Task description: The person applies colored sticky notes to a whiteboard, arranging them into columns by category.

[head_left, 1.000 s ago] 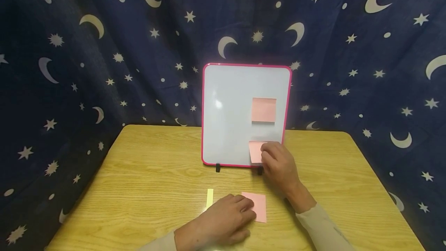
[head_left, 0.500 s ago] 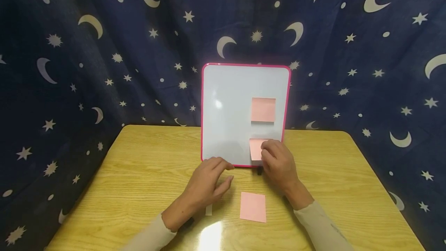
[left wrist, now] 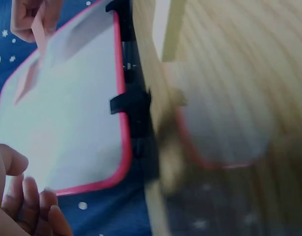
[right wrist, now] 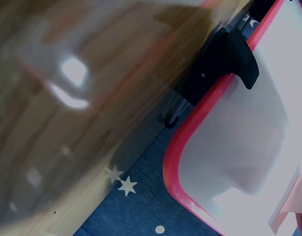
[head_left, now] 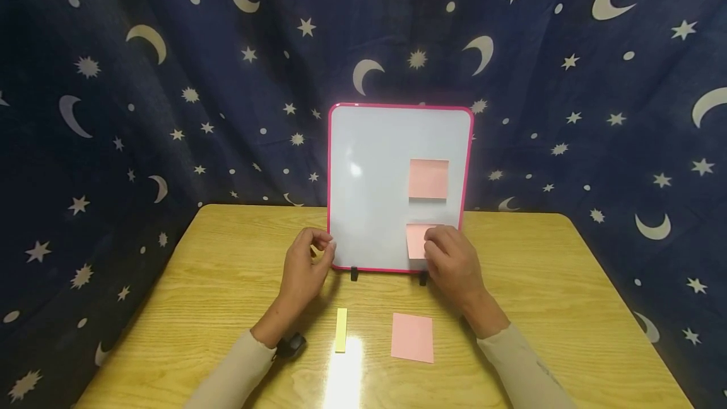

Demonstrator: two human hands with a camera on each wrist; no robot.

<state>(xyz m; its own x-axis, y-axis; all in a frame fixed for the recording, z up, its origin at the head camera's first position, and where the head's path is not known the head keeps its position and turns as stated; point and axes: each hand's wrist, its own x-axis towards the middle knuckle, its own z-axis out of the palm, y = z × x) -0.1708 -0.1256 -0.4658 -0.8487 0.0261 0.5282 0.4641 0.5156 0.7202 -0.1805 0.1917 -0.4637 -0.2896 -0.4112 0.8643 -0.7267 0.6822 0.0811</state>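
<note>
A whiteboard (head_left: 375,144) with a pink frame stands upright on the table. Low on its right side, my right hand (head_left: 455,267) pinches a pink sticky note (head_left: 416,242), partly hidden by the fingers; in the left wrist view this note (left wrist: 39,30) sticks out from the board. Higher up, another pink sticky note (head_left: 428,179) clings to the board. My left hand (head_left: 303,270) is at the board's lower left edge, its fingers loosely bent and the thumb apart from them, fingertips right at the frame.
On the table (head_left: 227,308) lie a square pink sticky note pad (head_left: 412,338) and a narrow yellow strip (head_left: 341,331). Black stand feet (head_left: 354,274) hold the board's bottom edge. A dark blue curtain (head_left: 255,81) with moons and stars hangs behind.
My left hand has left the pink pad on the table and moved forward and left to the board's left edge. My right hand has shifted the lower note slightly upward.
</note>
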